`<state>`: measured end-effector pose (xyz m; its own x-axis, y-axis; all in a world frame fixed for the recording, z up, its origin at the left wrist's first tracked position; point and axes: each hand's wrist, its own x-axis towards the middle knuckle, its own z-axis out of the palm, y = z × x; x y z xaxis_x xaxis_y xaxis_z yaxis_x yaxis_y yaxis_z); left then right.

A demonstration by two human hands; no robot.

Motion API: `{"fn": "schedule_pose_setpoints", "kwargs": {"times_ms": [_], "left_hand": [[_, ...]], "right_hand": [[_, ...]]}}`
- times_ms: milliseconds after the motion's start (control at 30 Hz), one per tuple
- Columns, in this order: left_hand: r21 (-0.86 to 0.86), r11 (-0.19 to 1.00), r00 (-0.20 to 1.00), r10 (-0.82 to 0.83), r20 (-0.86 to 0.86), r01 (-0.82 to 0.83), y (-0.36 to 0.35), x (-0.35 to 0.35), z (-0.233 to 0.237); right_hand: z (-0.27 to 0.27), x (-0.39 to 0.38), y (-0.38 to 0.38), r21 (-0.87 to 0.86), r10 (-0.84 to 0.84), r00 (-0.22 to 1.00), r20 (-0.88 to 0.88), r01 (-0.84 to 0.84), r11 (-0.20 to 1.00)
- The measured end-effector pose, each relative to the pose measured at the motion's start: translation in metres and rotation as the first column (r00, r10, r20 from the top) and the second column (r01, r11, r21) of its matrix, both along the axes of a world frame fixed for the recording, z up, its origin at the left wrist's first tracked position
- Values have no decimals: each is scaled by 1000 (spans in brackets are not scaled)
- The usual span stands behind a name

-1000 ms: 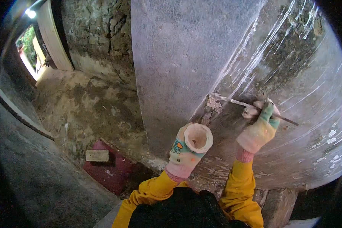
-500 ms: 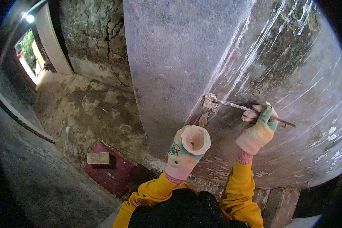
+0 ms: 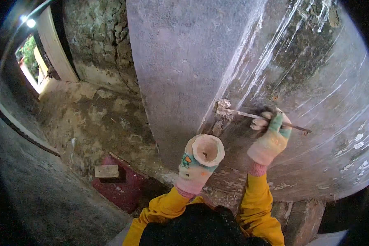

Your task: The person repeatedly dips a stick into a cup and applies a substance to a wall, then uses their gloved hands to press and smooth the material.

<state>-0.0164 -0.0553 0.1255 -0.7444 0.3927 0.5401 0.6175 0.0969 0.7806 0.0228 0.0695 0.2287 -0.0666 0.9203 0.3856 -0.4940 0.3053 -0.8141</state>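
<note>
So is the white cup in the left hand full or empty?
Not full: the small white round cup in the gloved left hand shows a hollow brownish inside below its rim. Residue at the bottom: cannot tell.

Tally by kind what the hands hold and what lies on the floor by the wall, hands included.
Gloved hands: 2, the left hand and the right hand
Round pale cup, held in the left hand: 1
Thin metal scraper, held in the right hand against the wall: 1
Pale rectangular block: 1
Dark red slab under the block: 1
Total: 6
</note>
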Motion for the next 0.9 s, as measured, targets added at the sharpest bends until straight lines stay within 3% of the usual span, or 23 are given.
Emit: {"fn": "schedule_pose_setpoints", "kwargs": {"times_ms": [67, 167, 233, 267, 333, 433, 567, 667, 733, 767, 833, 900], "left_hand": [[30, 1000, 1000, -3, 31, 2, 0, 0, 2], [-81, 997, 995, 9, -100, -17, 0, -1, 2], [170, 985, 988, -45, 146, 19, 2, 5, 5], [170, 985, 988, -48, 144, 23, 2, 5, 8], [-12, 998, 998, 54, -31, -54, 1, 3, 13], [-7, 998, 997, 56, -51, -57, 2, 1, 3], [22, 1000, 1000, 16, -13, -16, 0, 3, 7], [-88, 996, 999, 11, -48, -15, -1, 4, 9], [161, 987, 984, -34, 175, 6, 1, 8, 9], [159, 987, 984, -36, 176, 7, 1, 8, 7], [-15, 1000, 999, 20, 24, -20, 1, 6, 2], [20, 1000, 997, -11, 78, 9, 1, 6, 4]], "right_hand": [[-4, -2, 2, 26, 54, 998, 32, -55, 998], [-2, 1, -2, 12, 38, 999, 26, -39, 999], [-4, 1, -2, -12, 34, 999, 11, -34, 999], [-8, -2, 0, 16, 48, 999, 17, -48, 999], [-9, -3, 1, 43, 66, 998, 20, -67, 997], [-7, 3, -1, 13, 42, 999, 32, -42, 999], [-12, -2, 1, 24, 32, 998, 58, -34, 999], [-15, 2, 3, 55, 66, 996, 63, -69, 996], [-12, 5, 1, -4, 51, 999, 0, -51, 999], [-14, 3, 3, 24, 41, 999, 21, -41, 999], [-17, 5, 6, 17, 49, 999, 16, -50, 999], [-16, 5, 6, 12, 65, 998, 11, -65, 998]]}}
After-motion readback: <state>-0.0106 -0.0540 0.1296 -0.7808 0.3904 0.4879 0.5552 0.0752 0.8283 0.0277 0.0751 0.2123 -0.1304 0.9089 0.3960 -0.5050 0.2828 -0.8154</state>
